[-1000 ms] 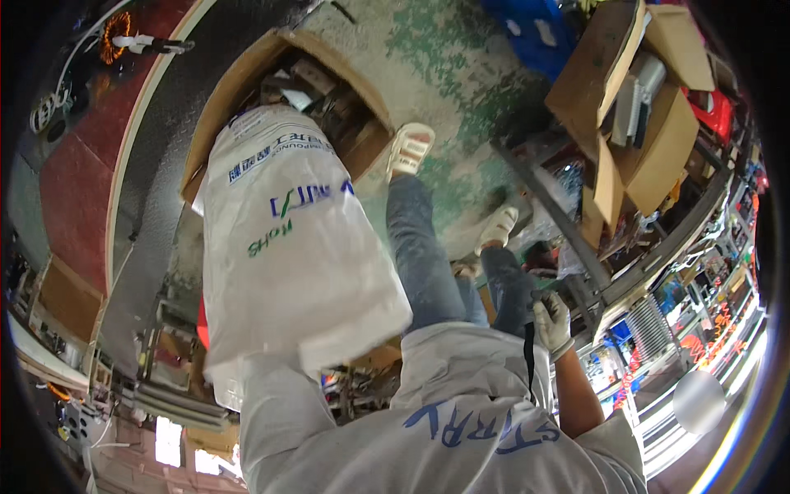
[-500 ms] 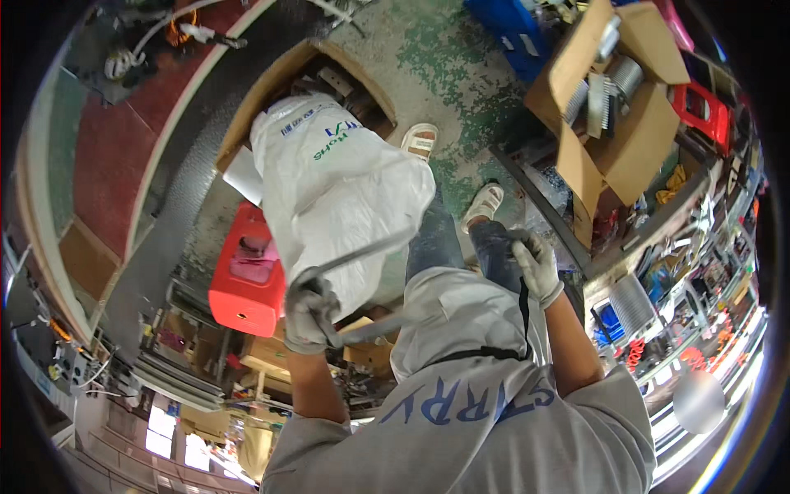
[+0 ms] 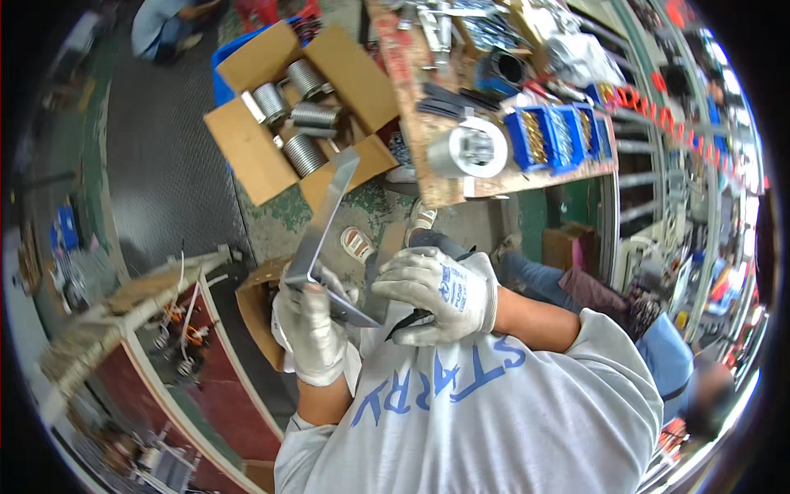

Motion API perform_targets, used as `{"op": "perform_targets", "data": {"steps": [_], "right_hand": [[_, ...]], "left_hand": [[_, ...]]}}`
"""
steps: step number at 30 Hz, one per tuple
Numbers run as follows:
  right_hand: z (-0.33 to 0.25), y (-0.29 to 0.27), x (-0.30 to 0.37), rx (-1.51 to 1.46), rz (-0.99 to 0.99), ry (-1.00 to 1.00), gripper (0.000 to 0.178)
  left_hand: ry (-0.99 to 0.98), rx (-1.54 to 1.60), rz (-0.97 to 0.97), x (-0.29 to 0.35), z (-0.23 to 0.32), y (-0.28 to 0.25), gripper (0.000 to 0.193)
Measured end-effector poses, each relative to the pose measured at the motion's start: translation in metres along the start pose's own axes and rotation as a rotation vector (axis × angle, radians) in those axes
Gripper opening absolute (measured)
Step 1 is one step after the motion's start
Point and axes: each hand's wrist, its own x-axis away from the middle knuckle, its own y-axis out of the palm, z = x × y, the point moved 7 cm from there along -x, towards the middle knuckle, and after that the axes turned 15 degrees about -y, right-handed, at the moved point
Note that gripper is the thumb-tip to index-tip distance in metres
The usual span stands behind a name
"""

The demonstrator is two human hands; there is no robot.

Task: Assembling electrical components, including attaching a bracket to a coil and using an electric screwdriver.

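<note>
My left hand (image 3: 317, 329), in a pale work glove, grips a bent grey metal bracket (image 3: 322, 224). Its long flange rises away from me, and a shorter flange runs down toward my shirt. Beside it, my right hand (image 3: 448, 298) wears a matching white glove. Its fingers are curled, with a small black thing (image 3: 409, 323) between thumb and fingers; most of that thing is hidden, so its kind cannot be told. Both hands are in front of my chest, close together but apart.
Ahead stands an open cardboard box (image 3: 255, 183) of ribbed metal cylinders (image 3: 306, 155). At right, a wooden workbench (image 3: 440, 191) bears a white cylinder (image 3: 448, 155) and blue bins (image 3: 539, 158) of screws. One person (image 3: 160, 25) crouches far left; another (image 3: 662, 350) is close at right.
My view has turned from the white bag and red stool toward the box and workbench. The bracket has come up in my left hand, and my right hand has moved in near it.
</note>
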Motion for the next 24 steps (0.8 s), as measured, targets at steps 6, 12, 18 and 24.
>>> {"op": "perform_targets", "data": {"steps": [6,12,18,24], "right_hand": [[-0.006,-0.108,0.065,0.209,0.229,-0.151,0.061],[0.017,-0.167,0.099,0.044,0.556,-0.268,0.058],[0.019,-0.162,0.101,0.279,0.221,-0.318,0.041],[0.04,-0.156,0.097,0.304,0.342,-0.043,0.025]], "left_hand": [[-0.023,0.33,-0.05,0.007,0.006,0.152,0.022],[0.05,0.282,-0.081,0.007,-0.013,0.218,0.023],[0.174,-0.146,-0.22,-0.011,0.003,0.248,0.022],[0.002,-0.382,-0.213,-0.084,-0.016,0.256,0.019]]}}
